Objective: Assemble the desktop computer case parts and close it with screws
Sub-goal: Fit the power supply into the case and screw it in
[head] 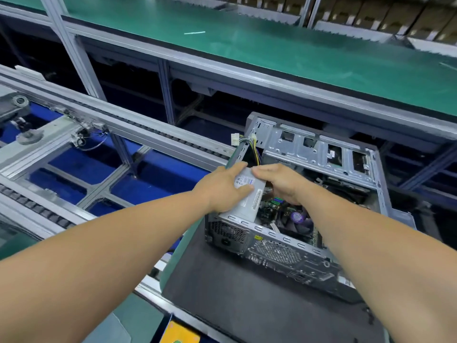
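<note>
Stage: early | computer case (321,154) lies open on black mat (235,305) | power supply (247,194) is gripped by left hand (222,189) and right hand (279,181) | side panel, screws unfitted

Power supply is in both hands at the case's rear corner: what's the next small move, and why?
Probably ease the power supply down and back until it seats against the rear panel. Left hand and right hand hold it tilted, and its cables stick up above the open case.
</note>
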